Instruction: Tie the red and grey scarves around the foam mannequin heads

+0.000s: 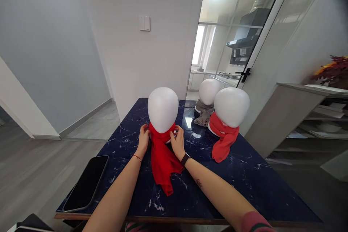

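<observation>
In front of me a smooth white mannequin head (163,108) stands upright on the table. A bright red scarf (164,161) wraps around its neck, with a loose end hanging down and spreading on the tabletop toward me. At the neck's left side, my left hand (144,138) has its fingers closed on the scarf's edge. Opposite it, my right hand (178,142) grips the wrap with thumb and bent fingers. Some fingertips are hidden behind the cloth. Both hands are level with the lower part of the head.
Two more white heads stand at the back right, one with a coral-red scarf (224,141), one with a grey-brown scarf (205,112). A black phone (86,184) lies at the left edge of the dark blue marbled table (244,185). Shelves (296,116) stand beyond the right side.
</observation>
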The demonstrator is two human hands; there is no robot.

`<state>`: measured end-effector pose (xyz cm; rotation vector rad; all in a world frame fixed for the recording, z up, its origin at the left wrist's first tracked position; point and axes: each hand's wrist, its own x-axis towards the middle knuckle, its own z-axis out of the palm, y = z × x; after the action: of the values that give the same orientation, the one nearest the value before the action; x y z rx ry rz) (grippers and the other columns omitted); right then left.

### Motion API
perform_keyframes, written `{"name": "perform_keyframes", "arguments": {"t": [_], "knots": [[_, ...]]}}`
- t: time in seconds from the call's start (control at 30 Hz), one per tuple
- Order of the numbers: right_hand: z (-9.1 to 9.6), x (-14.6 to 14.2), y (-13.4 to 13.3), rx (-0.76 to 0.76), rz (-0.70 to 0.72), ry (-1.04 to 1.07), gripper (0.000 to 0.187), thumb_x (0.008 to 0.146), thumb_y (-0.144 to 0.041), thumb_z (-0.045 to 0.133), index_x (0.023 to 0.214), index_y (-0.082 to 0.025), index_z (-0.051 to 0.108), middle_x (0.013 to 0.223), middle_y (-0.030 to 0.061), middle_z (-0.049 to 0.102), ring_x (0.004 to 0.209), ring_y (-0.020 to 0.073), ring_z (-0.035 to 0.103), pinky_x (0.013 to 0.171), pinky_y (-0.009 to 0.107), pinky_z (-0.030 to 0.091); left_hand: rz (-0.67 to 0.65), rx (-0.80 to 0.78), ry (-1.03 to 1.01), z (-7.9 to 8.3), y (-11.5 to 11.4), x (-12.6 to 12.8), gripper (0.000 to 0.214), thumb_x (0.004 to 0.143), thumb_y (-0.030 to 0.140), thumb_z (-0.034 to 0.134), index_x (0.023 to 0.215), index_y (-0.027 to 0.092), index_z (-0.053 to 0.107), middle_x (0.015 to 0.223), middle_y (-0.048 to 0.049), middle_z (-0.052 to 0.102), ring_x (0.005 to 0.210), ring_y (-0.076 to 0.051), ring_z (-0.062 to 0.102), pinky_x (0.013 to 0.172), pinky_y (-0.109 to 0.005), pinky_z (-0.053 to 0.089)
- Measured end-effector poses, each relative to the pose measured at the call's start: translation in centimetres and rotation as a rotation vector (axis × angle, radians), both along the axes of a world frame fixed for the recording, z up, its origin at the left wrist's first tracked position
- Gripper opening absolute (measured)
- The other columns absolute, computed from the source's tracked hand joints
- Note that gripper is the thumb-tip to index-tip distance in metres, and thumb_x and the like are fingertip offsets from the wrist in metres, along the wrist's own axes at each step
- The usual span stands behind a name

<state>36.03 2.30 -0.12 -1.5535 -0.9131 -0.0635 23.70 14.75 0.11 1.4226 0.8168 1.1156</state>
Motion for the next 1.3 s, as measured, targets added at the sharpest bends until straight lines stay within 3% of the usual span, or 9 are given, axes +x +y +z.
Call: {"name": "perform_keyframes", "arguments": {"t": [0.17, 0.43, 0.57, 0.67, 0.8, 0.93, 1.03, 1.13, 1.3], "knots": [[-0.3, 0.2, 0.7, -0.042, 0.000, 0.068, 0.037, 0.087, -0.029, 0.037, 0.122, -0.016, 0.044, 0.115, 0.0143, 0.051, 0.108, 0.0227, 0.050, 0.095, 0.041, 0.040, -0.104, 0.080, 0.036, 0.2, -0.8, -0.6, 0.042, 0.071, 0.017, 0.052, 0.113, 0.017, 0.059, 0.124, -0.0090, 0.060, 0.116, -0.023, 0.053, 0.104, -0.039, 0.036], [0.2, 0.2, 0.5, 0.019, -0.076, 0.080, 0.036, 0.091, -0.033, 0.033, 0.119, -0.015, 0.046, 0.116, 0.0148, 0.048, 0.110, 0.0227, 0.048, 0.097, 0.040, 0.039, -0.296, 0.142, 0.025, 0.4, -2.1, 0.1, 0.056, 0.074, 0.025, 0.058, 0.129, 0.018, 0.048, 0.141, -0.0085, 0.045, 0.130, -0.021, 0.041, 0.110, -0.036, 0.029], [0.0, 0.4, 0.6, 0.012, -0.079, 0.100, 0.034, 0.090, -0.032, 0.033, 0.118, -0.016, 0.046, 0.116, 0.0144, 0.048, 0.111, 0.0228, 0.047, 0.097, 0.041, 0.038, -0.301, 0.118, 0.016, 0.5, -2.1, 0.3, 0.054, 0.075, 0.026, 0.057, 0.128, 0.018, 0.048, 0.140, -0.0091, 0.046, 0.128, -0.021, 0.043, 0.110, -0.036, 0.030], [0.0, 0.4, 0.7, 0.006, -0.085, 0.104, 0.033, 0.091, -0.032, 0.032, 0.117, -0.016, 0.045, 0.117, 0.0143, 0.048, 0.112, 0.0226, 0.046, 0.097, 0.040, 0.037, -0.220, 0.143, 0.051, 0.5, -2.0, 0.3, 0.046, 0.074, 0.024, 0.057, 0.120, 0.019, 0.053, 0.134, -0.0093, 0.053, 0.124, -0.021, 0.047, 0.108, -0.036, 0.032], [0.1, 0.3, 0.6, -0.007, -0.135, 0.090, 0.029, 0.092, -0.034, 0.032, 0.110, -0.017, 0.046, 0.113, 0.0141, 0.049, 0.108, 0.0231, 0.047, 0.094, 0.039, 0.038, -0.042, 0.083, 0.134, 0.5, -1.9, 0.1, 0.033, 0.070, 0.027, 0.059, 0.102, 0.017, 0.056, 0.111, -0.0113, 0.063, 0.101, -0.022, 0.061, 0.092, -0.038, 0.046], [0.6, 0.0, -0.7, 0.014, -0.241, 0.039, 0.023, 0.092, -0.034, 0.032, 0.098, -0.018, 0.047, 0.099, 0.0110, 0.053, 0.093, 0.0214, 0.051, 0.085, 0.036, 0.041, -0.024, -0.009, 0.194, 0.7, -1.9, -0.1, 0.024, 0.069, 0.036, 0.058, 0.083, 0.018, 0.052, 0.082, -0.0063, 0.064, 0.066, -0.018, 0.063, 0.061, -0.032, 0.052], [1.2, -0.7, -2.2, -0.046, -0.072, -0.143, 0.019, 0.093, -0.030, 0.036, 0.092, -0.020, 0.052, 0.089, 0.0061, 0.057, 0.083, 0.0181, 0.054, 0.078, 0.031, 0.042, -0.063, -0.006, 0.245, 1.1, -2.1, -0.3, 0.020, 0.071, 0.038, 0.054, 0.074, 0.017, 0.053, 0.068, -0.0031, 0.061, 0.057, -0.016, 0.060, 0.051, -0.027, 0.048], [1.8, -1.4, -3.3, -0.211, 0.120, -0.402, 0.015, 0.090, -0.023, 0.044, 0.089, -0.021, 0.059, 0.089, 0.0039, 0.062, 0.085, 0.0177, 0.056, 0.078, 0.030, 0.039, -0.071, 0.079, 0.291, 1.9, -3.0, -0.7, 0.017, 0.073, 0.034, 0.050, 0.071, 0.018, 0.055, 0.065, -0.0018, 0.059, 0.057, -0.015, 0.058, 0.055, -0.027, 0.046], [1.9, -1.7, -3.2, -0.384, 0.126, -0.591, 0.018, 0.086, -0.018, 0.049, 0.094, -0.023, 0.064, 0.092, 0.0041, 0.065, 0.090, 0.0200, 0.054, 0.079, 0.033, 0.037, -0.030, 0.352, 0.389, 2.8, -5.8, -1.1, 0.010, 0.072, 0.031, 0.055, 0.076, 0.021, 0.058, 0.079, -0.0022, 0.058, 0.074, -0.018, 0.055, 0.074, -0.032, 0.045]]}}
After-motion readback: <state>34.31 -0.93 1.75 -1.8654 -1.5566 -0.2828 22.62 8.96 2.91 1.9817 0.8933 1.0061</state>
